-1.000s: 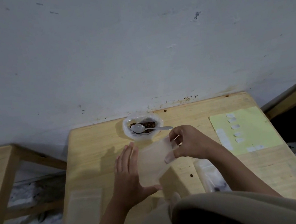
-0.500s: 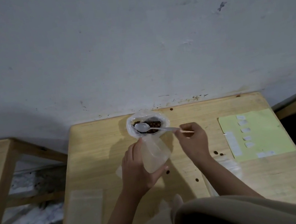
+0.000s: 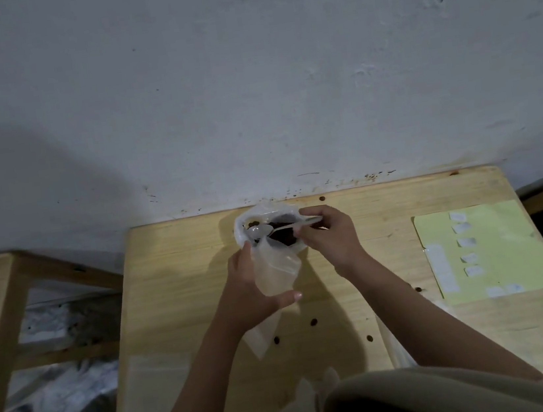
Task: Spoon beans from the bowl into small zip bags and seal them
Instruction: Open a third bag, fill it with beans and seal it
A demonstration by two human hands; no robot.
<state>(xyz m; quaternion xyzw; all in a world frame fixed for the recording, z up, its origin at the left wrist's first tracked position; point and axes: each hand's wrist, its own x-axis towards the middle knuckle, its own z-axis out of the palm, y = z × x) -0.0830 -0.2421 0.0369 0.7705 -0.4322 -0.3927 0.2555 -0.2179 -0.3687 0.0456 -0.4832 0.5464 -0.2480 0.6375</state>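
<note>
Bowl (image 3: 248, 224) of beans sits at counter (image 3: 386, 225) far edge. Right hand (image 3: 331, 236) grip pinches spoon (image 3: 266, 230) handle over bowl. Left hand (image 3: 250, 288) grip curls around bag (image 3: 275, 269), just near of bowl.

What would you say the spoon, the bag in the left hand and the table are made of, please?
Spoon: probably plastic, white and faintly see-through, with a thin handle.
Bag: thin, soft plastic film, cloudy-clear; it creases in the left hand.
Table: pale wood or wood veneer, matt, with visible grain lines; which one I cannot tell.
</note>
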